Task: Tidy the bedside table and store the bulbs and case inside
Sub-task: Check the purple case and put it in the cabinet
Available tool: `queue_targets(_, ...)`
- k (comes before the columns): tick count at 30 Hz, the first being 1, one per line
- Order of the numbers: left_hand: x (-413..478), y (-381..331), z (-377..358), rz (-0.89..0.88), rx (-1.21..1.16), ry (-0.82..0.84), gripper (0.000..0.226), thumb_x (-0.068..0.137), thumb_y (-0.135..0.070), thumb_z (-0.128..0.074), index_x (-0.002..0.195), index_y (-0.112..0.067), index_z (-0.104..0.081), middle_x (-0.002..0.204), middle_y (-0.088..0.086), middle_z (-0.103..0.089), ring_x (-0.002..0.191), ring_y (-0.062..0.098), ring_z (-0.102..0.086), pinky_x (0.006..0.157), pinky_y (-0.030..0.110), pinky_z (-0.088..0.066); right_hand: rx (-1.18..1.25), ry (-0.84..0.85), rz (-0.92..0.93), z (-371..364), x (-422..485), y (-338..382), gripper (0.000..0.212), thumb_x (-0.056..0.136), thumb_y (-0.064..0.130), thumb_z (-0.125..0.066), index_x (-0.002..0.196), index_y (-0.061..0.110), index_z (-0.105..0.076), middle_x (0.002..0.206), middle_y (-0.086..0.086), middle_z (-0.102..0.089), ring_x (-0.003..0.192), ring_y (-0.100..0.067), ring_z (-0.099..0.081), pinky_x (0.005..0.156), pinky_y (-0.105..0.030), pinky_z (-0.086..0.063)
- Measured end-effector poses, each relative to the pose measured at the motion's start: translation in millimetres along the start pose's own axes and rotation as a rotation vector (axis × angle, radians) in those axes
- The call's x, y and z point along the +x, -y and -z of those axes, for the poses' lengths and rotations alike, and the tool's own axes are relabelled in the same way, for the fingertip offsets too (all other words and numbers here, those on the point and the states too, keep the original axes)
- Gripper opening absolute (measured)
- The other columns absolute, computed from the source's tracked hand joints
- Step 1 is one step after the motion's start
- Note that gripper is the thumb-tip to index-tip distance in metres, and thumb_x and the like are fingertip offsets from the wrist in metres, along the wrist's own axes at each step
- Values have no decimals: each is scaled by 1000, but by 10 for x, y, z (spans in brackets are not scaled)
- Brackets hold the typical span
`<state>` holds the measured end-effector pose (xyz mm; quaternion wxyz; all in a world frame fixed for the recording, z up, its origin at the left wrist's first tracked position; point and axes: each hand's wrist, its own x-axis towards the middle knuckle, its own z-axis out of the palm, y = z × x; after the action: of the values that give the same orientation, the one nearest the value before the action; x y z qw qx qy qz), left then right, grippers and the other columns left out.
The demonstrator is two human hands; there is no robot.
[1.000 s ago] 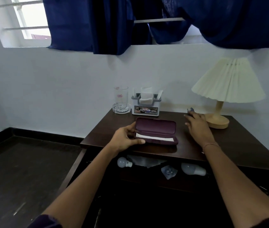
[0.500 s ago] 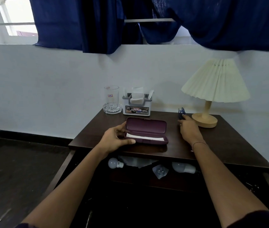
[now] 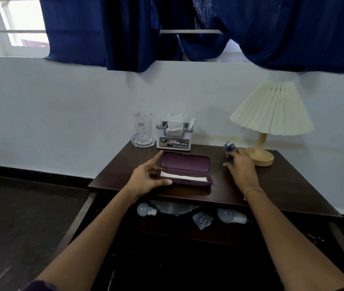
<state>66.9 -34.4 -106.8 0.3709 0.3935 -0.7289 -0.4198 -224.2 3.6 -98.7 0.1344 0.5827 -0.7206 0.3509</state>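
Observation:
An open purple case [image 3: 185, 163] with a white strip inside lies on the dark bedside table [image 3: 282, 192]. My left hand [image 3: 148, 177] is at its left end, thumb on the front rim and index finger stretched up to the lid's corner. My right hand [image 3: 240, 166] covers a small blue object [image 3: 228, 147] beside the lamp base, and only its tip shows past my fingers. Two white bulbs [image 3: 143, 209] [image 3: 229, 216] lie in the open drawer [image 3: 78, 219] under the tabletop.
At the back of the table stand a glass mug [image 3: 142, 129], a grey tissue holder [image 3: 174, 136] and a lamp [image 3: 272, 110] with a pleated shade. Crumpled clear plastic [image 3: 202, 221] and a pale sheet [image 3: 173, 207] lie between the bulbs. Blue curtains hang above.
My left index finger has lifted off the case's end and now reaches the lid's corner. My right hand has stayed on the blue object. The view shifted slightly.

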Motion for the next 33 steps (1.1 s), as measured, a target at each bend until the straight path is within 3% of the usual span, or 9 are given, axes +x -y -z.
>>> queue_targets(7,-21,-66,-4,15,-6,2,93,63,-15,-84,141,-32,-35,110,7,-69,99,14,-64,99,25,-45,295,-292,-28,212,-365,283,25,79,12,-69,102,1,-69,96,-8,-64,81,-13,-59,80,-21,-48)
queue_targets(11,-29,-78,-6,11,-27,5,92,63,-10,-83,141,-26,-36,111,7,-69,97,11,-63,94,20,-45,594,-403,-204,204,-516,353,20,78,8,-70,98,4,-71,99,2,-59,88,-2,-57,78,2,-41)
queue_targets(13,-29,-72,-7,1,-23,4,92,63,-10,-83,141,-26,-36,111,7,-69,99,12,-63,94,20,-45,675,-408,-285,178,-533,346,21,79,11,-70,99,6,-71,106,3,-57,98,-7,-56,83,-3,-41)
queue_targets(16,-29,-57,-3,-1,-27,-1,95,62,-10,-84,141,-27,-35,110,7,-69,97,12,-64,94,21,-46,968,-369,-381,156,-531,384,18,80,12,-69,97,9,-71,111,-3,-60,102,-13,-60,92,-23,-47)
queue_targets(19,-20,-39,-3,-2,-33,-6,97,61,-10,-84,142,-27,-33,109,7,-69,97,12,-64,92,20,-46,1118,-274,-348,128,-558,474,12,79,9,-69,87,17,-71,106,-7,-65,97,-12,-64,88,-22,-51)
queue_targets(22,-6,-28,-7,3,-27,-9,98,61,-11,-84,142,-27,-33,111,8,-68,101,15,-63,91,19,-46,1101,-149,-288,97,-563,501,14,76,8,-71,82,21,-72,98,0,-67,90,-4,-66,82,-14,-52)
queue_targets(27,2,-28,-17,6,-19,-21,98,61,-7,-84,143,-24,-32,108,4,-67,98,11,-62,75,4,-47,1046,10,-250,78,-561,460,14,75,9,-72,82,22,-73,98,-3,-70,93,-11,-68,85,-20,-53)
queue_targets(31,-11,-44,-30,10,-53,-12,89,63,-1,-82,140,-13,-38,112,5,-67,97,14,-63,89,21,-50,989,85,-253,75,-553,462,15,74,12,-73,81,25,-73,93,0,-73,91,-9,-69,85,-23,-54)
queue_targets(33,-20,-46,-32,-15,-62,8,80,63,2,-80,135,-11,-47,113,7,-68,90,13,-65,88,19,-53,955,110,-240,79,-555,478,14,74,13,-74,79,26,-73,87,6,-74,88,-5,-69,83,-19,-55)
